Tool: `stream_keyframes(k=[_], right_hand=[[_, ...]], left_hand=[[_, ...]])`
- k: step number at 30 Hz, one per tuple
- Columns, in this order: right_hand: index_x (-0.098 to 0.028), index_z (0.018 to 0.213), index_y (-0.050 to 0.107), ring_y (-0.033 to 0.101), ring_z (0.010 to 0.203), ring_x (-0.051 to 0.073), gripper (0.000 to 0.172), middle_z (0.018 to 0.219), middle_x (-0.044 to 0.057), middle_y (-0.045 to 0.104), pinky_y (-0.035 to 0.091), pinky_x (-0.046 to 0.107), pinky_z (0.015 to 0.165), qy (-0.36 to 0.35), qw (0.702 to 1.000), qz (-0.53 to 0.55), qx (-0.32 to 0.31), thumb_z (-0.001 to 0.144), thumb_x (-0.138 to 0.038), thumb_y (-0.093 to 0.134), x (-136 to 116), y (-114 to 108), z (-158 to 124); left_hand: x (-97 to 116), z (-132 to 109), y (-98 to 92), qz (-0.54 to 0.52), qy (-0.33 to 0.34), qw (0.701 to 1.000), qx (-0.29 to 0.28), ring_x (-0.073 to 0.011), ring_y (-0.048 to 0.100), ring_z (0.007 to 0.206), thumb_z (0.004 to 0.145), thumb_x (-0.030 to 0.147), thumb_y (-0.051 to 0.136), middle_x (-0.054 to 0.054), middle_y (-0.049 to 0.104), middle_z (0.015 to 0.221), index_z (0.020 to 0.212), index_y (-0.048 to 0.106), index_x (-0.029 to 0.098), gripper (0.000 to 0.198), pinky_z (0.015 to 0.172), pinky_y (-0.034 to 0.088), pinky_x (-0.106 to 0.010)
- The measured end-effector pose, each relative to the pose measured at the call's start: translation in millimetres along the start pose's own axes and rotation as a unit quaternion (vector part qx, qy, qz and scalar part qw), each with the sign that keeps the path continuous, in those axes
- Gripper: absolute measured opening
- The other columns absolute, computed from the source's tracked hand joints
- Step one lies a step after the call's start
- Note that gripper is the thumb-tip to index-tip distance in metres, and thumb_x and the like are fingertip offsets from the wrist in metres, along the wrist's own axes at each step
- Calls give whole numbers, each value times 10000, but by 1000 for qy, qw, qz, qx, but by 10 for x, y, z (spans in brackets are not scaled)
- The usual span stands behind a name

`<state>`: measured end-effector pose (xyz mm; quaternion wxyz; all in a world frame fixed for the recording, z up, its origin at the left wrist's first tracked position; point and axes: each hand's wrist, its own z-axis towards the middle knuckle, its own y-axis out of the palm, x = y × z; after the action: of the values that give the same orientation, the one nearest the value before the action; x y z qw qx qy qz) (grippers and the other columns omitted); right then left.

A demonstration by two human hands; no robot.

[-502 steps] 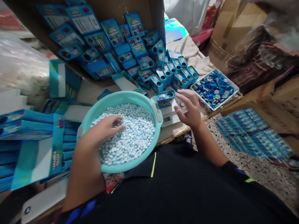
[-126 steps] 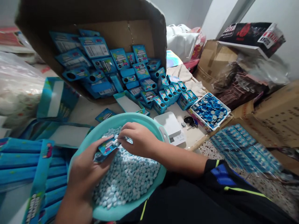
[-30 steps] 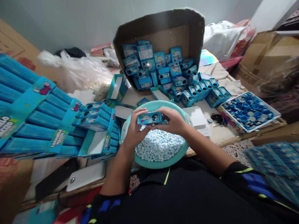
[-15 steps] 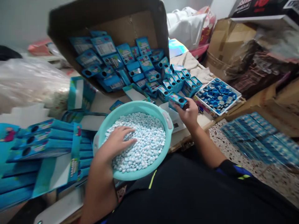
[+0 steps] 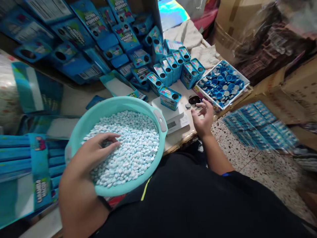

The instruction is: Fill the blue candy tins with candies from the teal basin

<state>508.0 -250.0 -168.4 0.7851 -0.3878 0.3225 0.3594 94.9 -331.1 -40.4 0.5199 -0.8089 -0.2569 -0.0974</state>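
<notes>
My left hand (image 5: 99,152) lies over the rim of a turquoise plastic basin (image 5: 116,104), its fingers spread on the pale blue-and-white candies (image 5: 131,145) heaped inside. A small blue tin (image 5: 169,98) stands on a white digital kitchen scale (image 5: 172,124), and its round top opening shows dark. My right hand (image 5: 203,119) hovers open beside the scale, holding nothing. It is nearest to a black key fob (image 5: 194,100) and a small round metal disc (image 5: 188,105).
Several blue tins (image 5: 173,66) stand behind the scale, in front of a tilted cardboard box (image 5: 148,13) of blue cartons. A white tray (image 5: 223,84) holds blue and silver lids. Blue cartons (image 5: 29,158) are stacked at left. Blue packs (image 5: 257,124) lie on the speckled floor at right.
The blue tin has left my right hand and now stands on the scale. My right hand has opened and moved down beside the scale. The view has tilted lower.
</notes>
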Motion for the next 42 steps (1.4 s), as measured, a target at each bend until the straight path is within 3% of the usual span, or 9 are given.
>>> stream_keyframes(k=[5, 16, 23, 25, 28, 31, 34, 38, 42], right_hand=[[-333, 1539, 459, 618, 749, 155, 598, 1158, 54, 697, 596, 381, 754, 2, 1000, -7, 1, 978, -353, 663, 26, 58, -1], [-321, 1462, 530, 686, 892, 215, 512, 1180, 83, 694, 639, 431, 778, -7, 999, -11, -41, 966, -381, 643, 11, 64, 49], [-282, 1545, 438, 662, 1239, 342, 746, 1439, 180, 583, 613, 587, 1039, -76, 990, -5, -118, 918, -568, 722, -148, 377, 178], [-244, 1435, 537, 649, 1273, 366, 617, 1397, 186, 622, 593, 610, 1064, -96, 983, -8, -156, 939, -578, 687, -174, 502, 287], [-234, 1246, 637, 711, 1090, 353, 397, 1146, 142, 735, 616, 600, 969, -127, 971, -7, -204, 982, -530, 621, -252, 562, 461], [-260, 1346, 629, 717, 1134, 345, 380, 1218, 131, 749, 601, 590, 999, -207, 964, -2, -165, 1001, -416, 612, -514, 427, 581], [-332, 1523, 540, 692, 1236, 332, 530, 1335, 101, 729, 573, 575, 1066, -323, 936, 10, -139, 1002, -299, 627, -968, 224, 600], [-321, 1568, 506, 706, 1174, 283, 610, 1331, 69, 768, 588, 488, 986, -429, 875, -47, -221, 996, -132, 600, -1490, 146, 513], [-297, 1560, 524, 706, 1164, 264, 590, 1345, 56, 785, 571, 452, 940, -479, 843, -68, -233, 1009, -107, 615, -1659, 240, 453]], left_hand=[[32, 29, -14, -8, -61, 998, 12, -357, 709, 1124, 678, 763, 624, -89, 783, 1224, 1098, 769, 242, 685, 865, 530, -399], [62, 1, -9, 2, -47, 999, -5, -350, 711, 1083, 760, 740, 565, -84, 775, 1167, 1152, 740, 246, 654, 831, 525, -404], [59, -47, 5, -22, -17, 1000, 5, -337, 704, 1103, 831, 678, 584, -84, 778, 1171, 1161, 736, 230, 577, 952, 551, -421], [79, -67, 11, -32, -7, 999, 7, -337, 704, 1109, 855, 658, 590, -90, 778, 1179, 1153, 735, 224, 546, 979, 555, -432], [89, -90, 28, -51, 8, 999, 5, -345, 703, 1154, 878, 647, 592, -99, 775, 1235, 1143, 742, 222, 524, 1028, 552, -447], [63, -113, 50, -56, 33, 998, 7, -350, 706, 1158, 877, 646, 587, -102, 778, 1226, 1123, 751, 223, 516, 1038, 554, -454], [33, -144, 62, -61, 57, 996, 10, -339, 712, 1139, 892, 642, 583, -97, 784, 1190, 1113, 751, 222, 504, 1043, 557, -449], [6, -177, 73, -75, 78, 994, 1, -337, 714, 1135, 919, 622, 571, -102, 785, 1187, 1121, 747, 221, 482, 1041, 557, -450], [-9, -194, 88, -66, 93, 993, 3, -339, 713, 1136, 937, 585, 575, -99, 787, 1202, 1117, 749, 240, 426, 1044, 553, -461]])
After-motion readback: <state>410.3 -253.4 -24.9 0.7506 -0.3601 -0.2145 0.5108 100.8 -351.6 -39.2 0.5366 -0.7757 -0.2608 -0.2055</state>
